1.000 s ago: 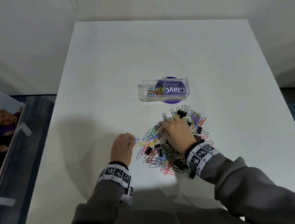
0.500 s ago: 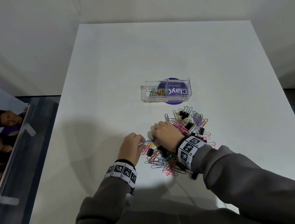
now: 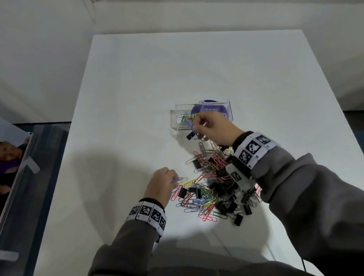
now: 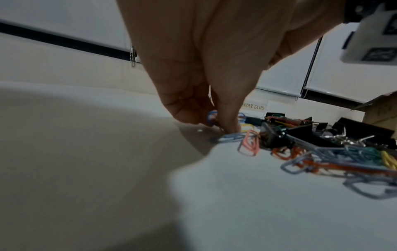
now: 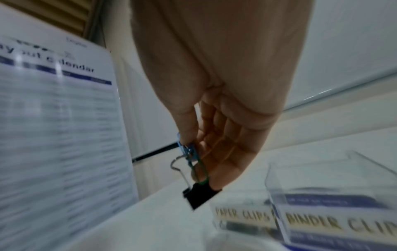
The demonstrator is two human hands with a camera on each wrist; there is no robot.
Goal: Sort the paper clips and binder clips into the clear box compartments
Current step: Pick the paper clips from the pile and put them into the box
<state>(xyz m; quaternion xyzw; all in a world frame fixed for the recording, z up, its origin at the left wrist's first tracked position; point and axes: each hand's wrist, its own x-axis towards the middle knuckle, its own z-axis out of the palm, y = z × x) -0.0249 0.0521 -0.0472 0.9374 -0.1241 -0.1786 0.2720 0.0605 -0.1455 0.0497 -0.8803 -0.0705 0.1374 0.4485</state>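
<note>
white counter (image 3: 191, 68). right hand (image 3: 213, 126) pinches clips (image 5: 189, 152) by box (image 3: 202, 107); untangle first. left hand (image 3: 161, 185) pinches paper clip (image 4: 211, 117).

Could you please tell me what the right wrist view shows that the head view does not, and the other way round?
Only the right wrist view shows both box labels whole, PAPER CLIPS and BINDER CLIPS, and a blue paper clip pinched at the fingers, a binder clip hanging below. Only the head view shows the clip pile, the left hand and paper clips already in the left compartment. Both show the right hand, the binder clip and the clear box.
</note>
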